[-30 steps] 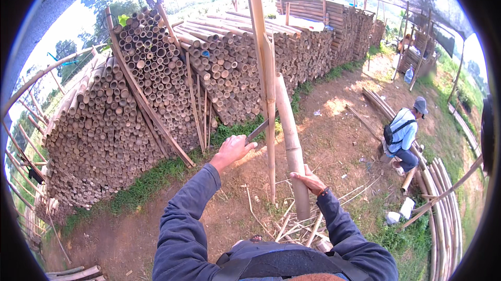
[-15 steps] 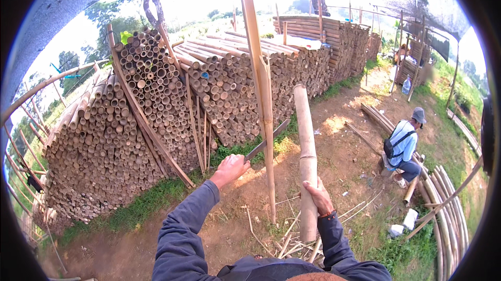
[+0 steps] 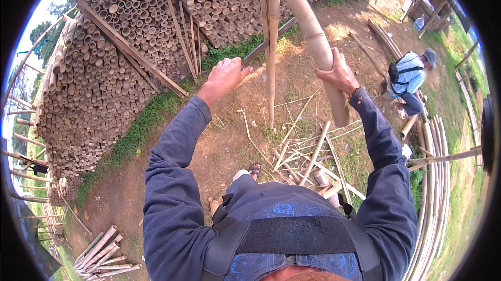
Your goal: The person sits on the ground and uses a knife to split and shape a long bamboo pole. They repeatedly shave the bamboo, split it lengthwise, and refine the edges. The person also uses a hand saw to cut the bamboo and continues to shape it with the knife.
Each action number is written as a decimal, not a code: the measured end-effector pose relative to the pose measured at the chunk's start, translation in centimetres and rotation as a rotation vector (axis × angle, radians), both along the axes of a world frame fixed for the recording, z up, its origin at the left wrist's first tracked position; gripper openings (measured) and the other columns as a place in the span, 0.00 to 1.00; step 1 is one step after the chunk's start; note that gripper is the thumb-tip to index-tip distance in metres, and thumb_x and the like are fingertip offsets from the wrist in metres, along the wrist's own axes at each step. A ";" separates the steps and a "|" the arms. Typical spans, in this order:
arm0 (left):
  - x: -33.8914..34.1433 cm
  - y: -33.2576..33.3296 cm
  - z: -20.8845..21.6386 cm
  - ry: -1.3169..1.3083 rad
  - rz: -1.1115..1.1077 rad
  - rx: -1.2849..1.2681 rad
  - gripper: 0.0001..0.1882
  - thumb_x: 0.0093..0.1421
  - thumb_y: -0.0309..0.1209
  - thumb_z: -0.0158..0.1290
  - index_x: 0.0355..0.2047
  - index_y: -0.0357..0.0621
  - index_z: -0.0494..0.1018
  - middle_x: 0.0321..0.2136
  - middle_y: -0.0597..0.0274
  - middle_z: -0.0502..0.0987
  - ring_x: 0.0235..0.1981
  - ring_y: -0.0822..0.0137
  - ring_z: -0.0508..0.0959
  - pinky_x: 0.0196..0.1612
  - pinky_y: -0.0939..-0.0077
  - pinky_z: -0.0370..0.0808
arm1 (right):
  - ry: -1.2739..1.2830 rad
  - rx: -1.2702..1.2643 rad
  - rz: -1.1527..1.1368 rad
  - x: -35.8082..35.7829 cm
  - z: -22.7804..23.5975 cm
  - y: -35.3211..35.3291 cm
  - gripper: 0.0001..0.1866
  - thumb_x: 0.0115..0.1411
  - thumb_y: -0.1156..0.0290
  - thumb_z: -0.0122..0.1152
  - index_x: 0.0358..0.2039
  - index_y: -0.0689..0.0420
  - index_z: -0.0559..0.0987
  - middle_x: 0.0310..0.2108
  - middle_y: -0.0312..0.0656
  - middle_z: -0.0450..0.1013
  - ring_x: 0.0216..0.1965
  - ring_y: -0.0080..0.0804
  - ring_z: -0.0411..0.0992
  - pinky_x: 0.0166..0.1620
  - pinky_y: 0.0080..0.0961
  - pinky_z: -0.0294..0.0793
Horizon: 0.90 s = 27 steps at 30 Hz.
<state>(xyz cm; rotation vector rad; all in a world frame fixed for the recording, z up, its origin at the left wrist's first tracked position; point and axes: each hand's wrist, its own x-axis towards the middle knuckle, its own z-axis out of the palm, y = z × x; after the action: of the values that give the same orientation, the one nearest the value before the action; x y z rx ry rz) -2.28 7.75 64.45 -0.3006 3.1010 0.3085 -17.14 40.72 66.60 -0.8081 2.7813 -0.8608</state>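
Note:
My left hand (image 3: pixel 223 78) is closed around the handle end of a long-bladed knife (image 3: pixel 255 52), probably a machete. Its blade points away to the right and crosses an upright piece of split bamboo (image 3: pixel 271 35); whether it touches or cuts into it, I cannot tell. To the right, my right hand (image 3: pixel 339 74) grips a thick bamboo pole (image 3: pixel 313 27) near its lower end. The pole stands tilted beside the split piece, with its top beyond the upper edge of the view.
Bamboo scraps (image 3: pixel 315 150) litter the ground before my feet. A large stack of cut bamboo (image 3: pixel 99 88) rises at left. At right, a person in a cap (image 3: pixel 409 80) sits low beside long bamboo poles (image 3: pixel 433 176). Short pieces (image 3: pixel 107 255) lie lower left.
The view has tilted downward, so both hands, the knife and the pole appear higher in the picture. My body and more ground scraps now show. Both hands keep their holds.

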 end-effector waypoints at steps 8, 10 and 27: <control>1.6 -0.8 -4.1 -0.083 -0.040 0.075 0.28 0.67 0.52 0.53 0.40 0.33 0.75 0.35 0.40 0.80 0.42 0.43 0.81 0.45 0.48 0.76 | -0.740 -0.440 0.071 3.4 -11.7 2.5 0.45 0.55 0.51 0.72 0.65 0.60 0.63 0.44 0.47 0.73 0.36 0.37 0.78 0.38 0.34 0.81; 1.8 -1.0 -5.1 -0.225 -0.023 0.160 0.28 0.67 0.52 0.53 0.40 0.33 0.75 0.36 0.41 0.80 0.43 0.43 0.81 0.45 0.48 0.76 | -0.912 -0.615 0.063 5.3 -8.9 2.8 0.42 0.59 0.52 0.70 0.66 0.59 0.62 0.43 0.44 0.72 0.36 0.32 0.78 0.37 0.30 0.80; 2.8 -2.2 -12.0 -0.114 -0.069 0.105 0.29 0.68 0.51 0.53 0.43 0.30 0.73 0.38 0.34 0.80 0.45 0.40 0.81 0.46 0.45 0.75 | -0.261 0.372 0.138 3.4 -15.3 -0.8 0.49 0.48 0.53 0.71 0.64 0.64 0.58 0.54 0.65 0.65 0.50 0.59 0.75 0.55 0.49 0.77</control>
<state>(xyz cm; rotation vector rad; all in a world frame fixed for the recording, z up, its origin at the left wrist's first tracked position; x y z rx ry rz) 0.53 5.52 52.45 -0.2009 2.9624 0.4338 -13.74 39.91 51.32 -0.7493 2.5084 -0.3756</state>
